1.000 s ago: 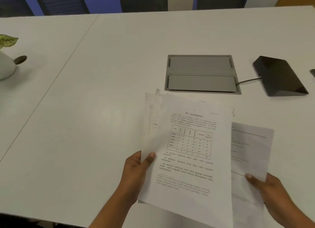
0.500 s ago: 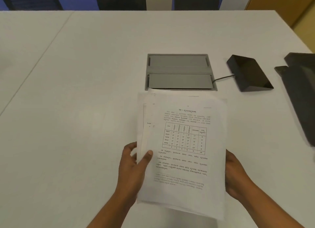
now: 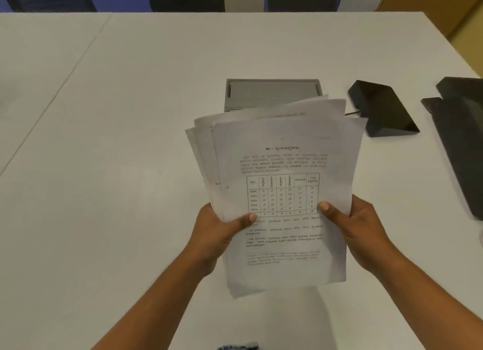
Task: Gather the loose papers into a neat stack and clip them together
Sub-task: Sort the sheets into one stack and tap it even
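The left hand (image 3: 219,232) pinches the left edge of the papers (image 3: 282,150), thumb on top; the right hand (image 3: 358,224) grips the right edge likewise, neither nearer. The sheets are held up off the worktop (image 3: 130,140), long axis running away from the person, far corners fanned and uneven. Squaring them probably means tapping an end down. Beyond lie a grey hatch (image 3: 271,90) and a black wedge (image 3: 381,109) — no clip in sight

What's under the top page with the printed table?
More sheets fan out past the left and far edges of the top page. Their print and number are covered. The left hand and right hand pinch them all; a grey hatch beyond is partly hidden.
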A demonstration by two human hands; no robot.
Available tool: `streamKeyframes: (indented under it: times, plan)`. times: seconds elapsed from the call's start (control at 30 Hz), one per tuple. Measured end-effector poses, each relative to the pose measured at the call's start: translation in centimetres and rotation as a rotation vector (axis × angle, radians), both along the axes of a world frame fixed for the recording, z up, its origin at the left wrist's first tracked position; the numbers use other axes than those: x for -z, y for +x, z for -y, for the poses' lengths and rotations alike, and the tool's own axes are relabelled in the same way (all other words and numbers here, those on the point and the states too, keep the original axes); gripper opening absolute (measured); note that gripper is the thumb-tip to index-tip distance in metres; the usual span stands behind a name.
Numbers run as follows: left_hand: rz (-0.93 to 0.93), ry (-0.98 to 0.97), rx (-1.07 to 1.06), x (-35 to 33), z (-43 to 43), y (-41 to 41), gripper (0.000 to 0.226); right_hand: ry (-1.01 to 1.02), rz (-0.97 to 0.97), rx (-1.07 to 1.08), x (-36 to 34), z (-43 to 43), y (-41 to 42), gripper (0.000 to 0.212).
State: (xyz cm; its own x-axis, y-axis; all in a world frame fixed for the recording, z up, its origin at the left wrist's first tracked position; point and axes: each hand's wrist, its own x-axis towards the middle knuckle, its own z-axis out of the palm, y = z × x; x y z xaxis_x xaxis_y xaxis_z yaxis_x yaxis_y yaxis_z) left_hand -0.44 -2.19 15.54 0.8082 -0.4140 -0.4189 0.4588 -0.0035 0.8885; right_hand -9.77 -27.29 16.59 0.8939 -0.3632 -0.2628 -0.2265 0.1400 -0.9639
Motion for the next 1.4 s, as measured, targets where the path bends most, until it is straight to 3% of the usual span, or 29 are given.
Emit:
streamKeyframes:
  times: [0.13, 0.3, 0.5, 0.7, 0.83, 1.03, 1.3, 1.4]
  plan:
    - [-0.145, -0.185, 0.071, -0.8, 0.1, 1.1, 0.047, 0.122, 0.016, -0.053, -0.3, 1.0, 0.6, 0.031]
    - [-0.183, -0.169, 0.073, -0.2, 0.4, 0.4, 0.042, 0.23, -0.063, -0.112, 0.2, 1.1, -0.6, 0.034]
    - [0.088, -0.061, 0.016, -0.3, 1.3, -0.2, 0.045, 0.035, -0.031, -0.029, -0.4, 0.0, -0.4, 0.031]
    - [0.257, -0.179, -0.069, -1.5, 1.9, 1.1, 0.044, -0.086, 0.111, 0.014, -1.0, 0.2, 0.3, 0.027]
    - [0.343, -0.176, -0.068, -1.1, 2.1, 1.6, 0.048, -0.129, 0.215, -0.016, -0.9, 0.3, 0.3, 0.038]
    - [0.374, 0.048, -0.086, 0.1, 2.4, 1.1, 0.041, -0.096, 0.141, 0.097, 0.8, 0.5, 0.3, 0.036]
    - [0.372, 0.023, -0.102, -1.4, 4.0, -0.2, 0.068, -0.073, 0.183, 0.071, 0.5, 0.2, 0.4, 0.036]
    - [0.385, 0.033, -0.132, -1.7, 4.4, -0.4, 0.06, -0.059, 0.191, 0.097, 0.2, 0.2, 0.4, 0.028]
